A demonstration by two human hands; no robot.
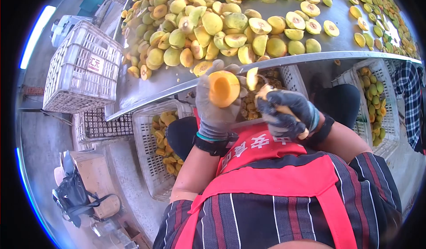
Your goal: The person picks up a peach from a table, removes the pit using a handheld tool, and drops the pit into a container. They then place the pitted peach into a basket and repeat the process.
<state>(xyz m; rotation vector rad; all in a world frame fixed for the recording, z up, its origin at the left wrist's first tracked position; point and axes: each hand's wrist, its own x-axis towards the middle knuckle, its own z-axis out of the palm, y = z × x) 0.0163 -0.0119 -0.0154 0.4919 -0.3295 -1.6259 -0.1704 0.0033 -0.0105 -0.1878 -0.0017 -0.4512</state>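
Note:
My left hand (pixel 210 109), in a grey glove, is closed around a yellow peach half (pixel 228 88). Its cut face is turned up and shows a smooth round hollow with no stone in it. Close by on the right, my right hand (pixel 290 111), in a dark grey glove, grips the wooden handle (pixel 293 115) of a pitting tool. The tool's head is blurred, and a pale yellow fruit piece (pixel 252 78) shows beside it. Beneath both hands, a crate (pixel 293 78) between my knees contains small brownish-yellow pieces, probably stones and scraps.
A metal table (pixel 177 87) with a raised edge bears heaped peach halves (pixel 199 25), many with stones. Crates of fruit stand beside my left leg (pixel 146 160) and right leg (pixel 392 129). White crates (pixel 84 67) are at the left, near a black backpack (pixel 73 195). A person's checked sleeve (pixel 407 102) is at right.

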